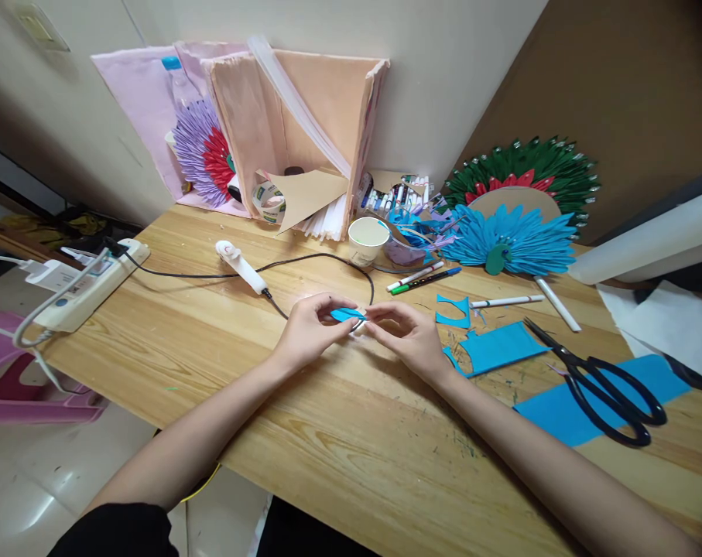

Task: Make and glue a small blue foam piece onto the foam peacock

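Over the middle of the table, my left hand (307, 331) pinches a small pointed blue felt-like piece (344, 314) between thumb and fingers. My right hand (412, 336) is closed at the other end of the same piece, its thumb and fingertips pressed together. Something small and whitish shows between the fingertips, too small to name. Right of my hands lie blue sheet offcuts (501, 348) with curved cuts. Black-handled scissors (603, 383) rest partly on a longer blue strip (664, 375). A white hot glue gun (240, 267) lies beyond my left hand, its black cord running behind both hands.
Behind stand a peach box (316, 116) and a paper cup (368, 240). Markers (423, 280) lie near a blue feathered peacock craft (513, 244), with a green one (528, 170) behind. A power strip (92, 286) sits on the left edge, above a pink stool (31, 402).
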`<state>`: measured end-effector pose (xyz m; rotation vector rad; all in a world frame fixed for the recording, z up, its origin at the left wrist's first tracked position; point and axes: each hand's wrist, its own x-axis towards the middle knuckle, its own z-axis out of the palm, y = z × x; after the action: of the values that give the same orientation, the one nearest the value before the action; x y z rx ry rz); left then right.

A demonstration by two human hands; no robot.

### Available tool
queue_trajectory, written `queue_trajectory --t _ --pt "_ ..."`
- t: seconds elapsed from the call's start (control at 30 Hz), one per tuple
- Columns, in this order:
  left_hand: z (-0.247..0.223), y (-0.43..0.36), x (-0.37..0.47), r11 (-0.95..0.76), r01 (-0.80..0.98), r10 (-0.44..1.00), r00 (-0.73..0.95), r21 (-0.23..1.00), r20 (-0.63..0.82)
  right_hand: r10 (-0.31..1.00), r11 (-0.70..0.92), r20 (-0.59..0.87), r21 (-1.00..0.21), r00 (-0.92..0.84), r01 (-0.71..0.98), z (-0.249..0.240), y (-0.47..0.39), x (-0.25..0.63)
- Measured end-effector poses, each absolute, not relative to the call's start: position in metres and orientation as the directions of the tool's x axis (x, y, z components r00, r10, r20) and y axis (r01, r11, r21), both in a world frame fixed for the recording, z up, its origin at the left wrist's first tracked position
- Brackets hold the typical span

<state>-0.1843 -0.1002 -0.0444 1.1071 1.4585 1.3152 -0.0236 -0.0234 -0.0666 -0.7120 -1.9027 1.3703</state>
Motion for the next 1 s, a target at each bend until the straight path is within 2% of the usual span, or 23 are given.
queue_trajectory --t 0.5,0.83,1.0 --pt "-0.0409 -0.1008 -0.1800 0.119 0.118 0.967 -0.241 0.986 -0.088 0.729 0.422 0.299 -0.905 -0.616 0.060 -0.0711 -0.0213 -0.0230" --pt "-0.0357 -0.0992 -0.1851 0.158 0.180 0.981 -0.143 0.971 -0.134 0.701 0.517 0.364 -0.852 -0.613 0.084 -0.0701 -0.0207 -0.0219" --pt "-0.0371 -0.0957 -0.1889 0.216 0.065 0.971 -0.121 0.974 -0.207 0.672 0.558 0.393 -0.826 -0.628 0.080 -0.0697 -0.0218 -0.0221"
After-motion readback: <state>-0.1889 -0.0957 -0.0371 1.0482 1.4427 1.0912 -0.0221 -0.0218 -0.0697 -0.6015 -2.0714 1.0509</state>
